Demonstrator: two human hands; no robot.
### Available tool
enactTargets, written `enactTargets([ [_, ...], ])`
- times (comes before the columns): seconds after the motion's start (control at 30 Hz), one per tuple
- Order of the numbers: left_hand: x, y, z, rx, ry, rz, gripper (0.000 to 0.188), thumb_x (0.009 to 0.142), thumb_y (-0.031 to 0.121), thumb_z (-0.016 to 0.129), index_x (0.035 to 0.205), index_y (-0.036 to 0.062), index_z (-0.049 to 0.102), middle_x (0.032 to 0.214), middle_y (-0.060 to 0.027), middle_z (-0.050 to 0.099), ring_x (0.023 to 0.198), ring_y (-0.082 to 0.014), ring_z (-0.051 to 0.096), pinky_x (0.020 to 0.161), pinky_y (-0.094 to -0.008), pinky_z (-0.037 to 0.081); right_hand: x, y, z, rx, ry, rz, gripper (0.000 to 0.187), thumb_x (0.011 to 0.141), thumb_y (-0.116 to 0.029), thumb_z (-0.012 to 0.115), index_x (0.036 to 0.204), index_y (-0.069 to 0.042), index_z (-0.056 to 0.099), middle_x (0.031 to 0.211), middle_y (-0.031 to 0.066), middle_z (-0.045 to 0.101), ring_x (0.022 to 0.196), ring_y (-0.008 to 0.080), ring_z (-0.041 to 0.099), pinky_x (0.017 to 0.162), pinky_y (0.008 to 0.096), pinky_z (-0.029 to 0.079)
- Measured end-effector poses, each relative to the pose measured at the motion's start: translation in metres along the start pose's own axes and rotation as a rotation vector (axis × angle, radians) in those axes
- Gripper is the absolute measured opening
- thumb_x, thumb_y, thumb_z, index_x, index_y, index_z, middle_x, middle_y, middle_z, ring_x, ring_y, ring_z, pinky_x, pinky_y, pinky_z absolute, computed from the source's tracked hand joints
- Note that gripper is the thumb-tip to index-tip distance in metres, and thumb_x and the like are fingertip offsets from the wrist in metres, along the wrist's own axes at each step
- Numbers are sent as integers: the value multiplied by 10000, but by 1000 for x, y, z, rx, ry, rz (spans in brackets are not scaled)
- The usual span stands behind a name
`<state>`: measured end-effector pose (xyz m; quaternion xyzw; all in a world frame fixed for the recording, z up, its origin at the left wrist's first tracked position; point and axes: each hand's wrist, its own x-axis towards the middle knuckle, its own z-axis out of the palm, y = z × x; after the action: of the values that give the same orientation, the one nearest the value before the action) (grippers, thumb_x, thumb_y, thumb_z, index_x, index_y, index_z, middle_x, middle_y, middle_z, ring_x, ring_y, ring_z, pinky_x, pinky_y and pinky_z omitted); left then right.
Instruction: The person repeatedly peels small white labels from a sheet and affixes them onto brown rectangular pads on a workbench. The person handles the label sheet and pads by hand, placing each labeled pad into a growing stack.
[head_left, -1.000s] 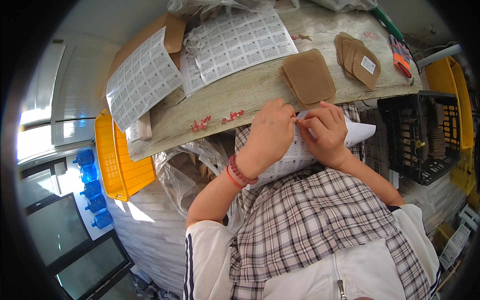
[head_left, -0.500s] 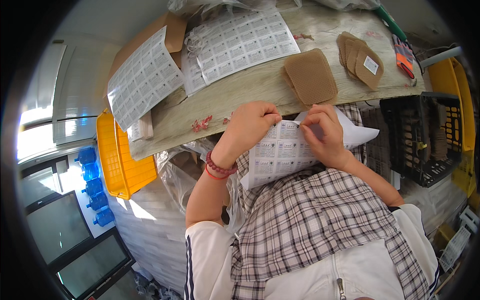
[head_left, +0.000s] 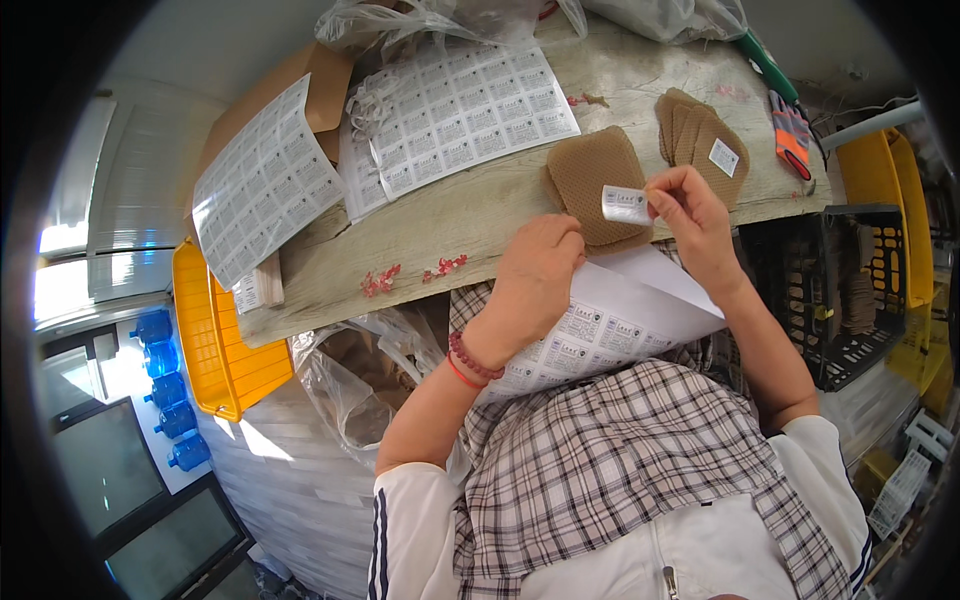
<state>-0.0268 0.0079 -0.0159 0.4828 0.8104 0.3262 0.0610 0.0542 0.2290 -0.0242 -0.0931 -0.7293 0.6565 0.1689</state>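
Between the thumb and fingers of my right hand (head_left: 697, 222) is a single white sticker label (head_left: 626, 205). It hangs over the front stack of brown textured pads (head_left: 598, 170) with rounded corners; whether it touches them I cannot tell. My left hand (head_left: 538, 275), fingers curled, grips the top edge of a printed label sheet (head_left: 570, 345) on my lap. Part of that sheet folds back, showing its blank white side. Farther right lies a fanned group of brown pads (head_left: 690, 125), the nearest one bearing a white label (head_left: 723, 157).
More label sheets (head_left: 460, 110) lie on the wooden table (head_left: 430, 235), one over a cardboard box (head_left: 225, 120). An orange-grey glove (head_left: 790, 140) is at the right. A black crate (head_left: 850, 300) stands right, a yellow crate (head_left: 225, 340) left, with plastic bags (head_left: 350, 375) below the table.
My right hand has moved up and right, away from the sheet, and now carries one loose label over the pads. My left hand keeps hold of the sheet. The view has shifted slightly.
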Motion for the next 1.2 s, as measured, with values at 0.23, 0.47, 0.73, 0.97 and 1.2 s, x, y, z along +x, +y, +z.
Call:
enactTargets([
  [0.23, 10, -7, 27, 61, 75, 172, 143, 838, -5, 591, 974, -49, 597, 1310, -267, 593, 1306, -428, 525, 1145, -525, 403, 57, 32, -4, -221, -148, 59, 31, 1025, -43, 592, 1013, -18, 578, 850, -16, 560, 785, 62, 503, 716, 228, 449],
  [0.47, 9, -6, 28, 78, 56, 142, 94, 847, -20, 586, 937, -45, 582, 1344, -245, 592, 1324, -416, 527, 1154, -513, 409, 66, 43, 4, -378, -127, -40, 70, 994, -38, 622, 1005, 10, 572, 857, 88, 635, 786, 175, 582, 751, 313, 499],
  [0.73, 10, -7, 28, 64, 40, 149, 158, 832, -26, 562, 982, -62, 599, 1332, -284, 588, 1320, -430, 523, 1170, -522, 384, 67, 43, 5, -414, -128, -42, 92, 987, -44, 632, 1001, 13, 561, 864, 131, 662, 784, 231, 621, 759, 350, 518],
  [0.97, 10, -7, 27, 54, 36, 148, 154, 819, -40, 561, 968, -65, 593, 1354, -302, 558, 1302, -438, 525, 1160, -518, 398, 67, 41, 7, -419, -134, -40, 88, 981, -47, 635, 1003, 7, 569, 872, 140, 665, 788, 254, 631, 761, 359, 520],
  [1.2, 11, -5, 24, -74, 39, 61, 68, 826, -42, 580, 883, -48, 543, 1456, -335, 438, 1254, -485, 521, 1104, -516, 435, 68, 36, 9, -462, -135, -57, 99, 967, -58, 648, 993, 4, 575, 880, 162, 670, 803, 309, 646, 763, 387, 521],
])
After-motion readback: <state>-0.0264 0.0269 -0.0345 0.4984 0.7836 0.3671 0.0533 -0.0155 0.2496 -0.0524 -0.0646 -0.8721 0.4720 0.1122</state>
